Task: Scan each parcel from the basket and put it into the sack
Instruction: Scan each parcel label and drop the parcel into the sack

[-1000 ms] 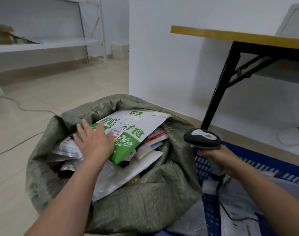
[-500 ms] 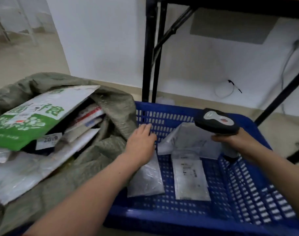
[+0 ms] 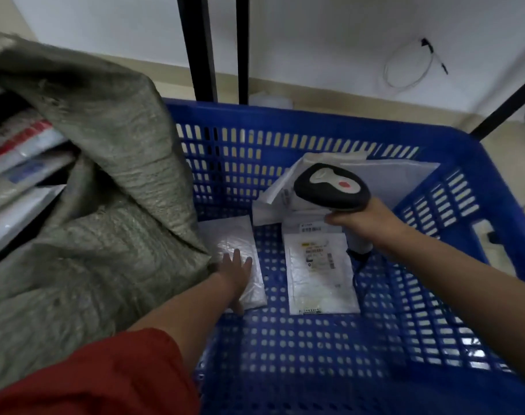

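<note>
Head view, left hand (image 3: 236, 275): my fingers lie straight and spread, flat on top of a clear plastic parcel (image 3: 228, 235). They are relaxed, not curled round it, and my thumb is at its near edge.
Head view, right hand (image 3: 366, 220): my fingers are wrapped tight round the handle of the barcode scanner (image 3: 330, 187), which I hold above the basket's far half, red button facing up.
Clear plastic parcel: it lies flat on the basket floor at the left, its left edge tucked under the sack's overhanging cloth.
Labelled parcel (image 3: 318, 274): flat on the basket floor just right of the first, printed label up, below the scanner.
White mailers (image 3: 399, 181): piled against the basket's far wall, partly behind the scanner.
Basket (image 3: 285, 113): blue slotted plastic, on the floor in front of me.
Sack (image 3: 105, 190): grey-green woven, touching the basket's left side, with stacked packets (image 3: 21, 163) showing in its mouth.
Sleeve (image 3: 90, 378): red, on my left arm.
Background: black table legs (image 3: 201, 46) and a looped white cable (image 3: 405, 67) against the wall.
</note>
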